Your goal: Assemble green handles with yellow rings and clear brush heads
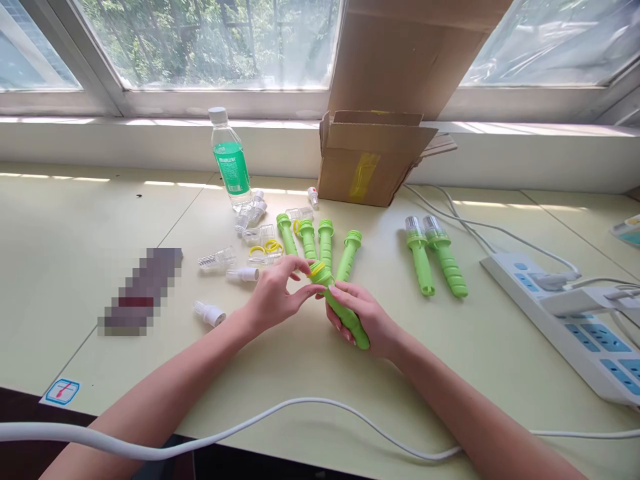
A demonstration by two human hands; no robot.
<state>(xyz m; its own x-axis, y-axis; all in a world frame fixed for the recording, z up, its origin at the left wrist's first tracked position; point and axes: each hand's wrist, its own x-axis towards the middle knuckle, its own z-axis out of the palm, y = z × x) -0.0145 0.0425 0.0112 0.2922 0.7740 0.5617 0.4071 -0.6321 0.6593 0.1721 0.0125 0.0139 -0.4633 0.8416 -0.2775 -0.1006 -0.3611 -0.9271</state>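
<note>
The right hand (pixel 374 317) grasps a green handle (pixel 351 319) above the table (pixel 280 373); the left hand (pixel 277 293) pinches its threaded top at a yellow ring (pixel 317 269) — apparently around the neck, though fingertips hide part. Just beyond are 4 more green handles (pixel 326 241); 2 clear-capped handles (pixel 423 265) lie off right — near a power strip (pixel 560 330)

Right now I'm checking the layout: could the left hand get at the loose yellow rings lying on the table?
Probably yes: the yellow rings lie just beyond the left hand, with nothing visibly covering them. It would first have to leave the green handle, which the right hand grips.
</note>
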